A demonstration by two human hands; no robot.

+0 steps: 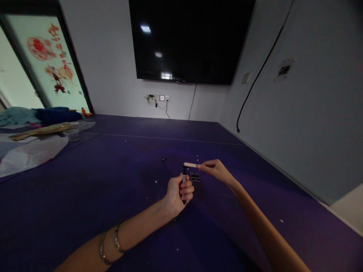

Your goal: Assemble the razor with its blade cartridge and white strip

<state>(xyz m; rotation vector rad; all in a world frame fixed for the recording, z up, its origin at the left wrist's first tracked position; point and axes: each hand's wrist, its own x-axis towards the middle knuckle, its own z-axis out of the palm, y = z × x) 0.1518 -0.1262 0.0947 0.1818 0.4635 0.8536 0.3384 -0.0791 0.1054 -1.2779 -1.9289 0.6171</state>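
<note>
My left hand (179, 192) is wrapped round a slim black-and-grey handled tool (184, 177), held roughly upright with its dark head at the top. Between the fingertips of my right hand (214, 169) is a pale flat stick (190, 165), pointing left. The stick's far end meets the tool's dark head; whether they are joined, I cannot tell. Just behind my left fingers, a small dark rectangular piece with lighter marks (195, 176) lies on the purple floor (119, 192). A little farther off rests a tiny black item (164, 159), too small to name.
White specks dot the floor. At the left lie a white sheet (34, 153), a brown flat piece (42, 131), a clear container (73, 135) and blue cloth (58, 115). A large black television (190, 41) hangs on the far wall; a black cable (261, 70) dangles at the right.
</note>
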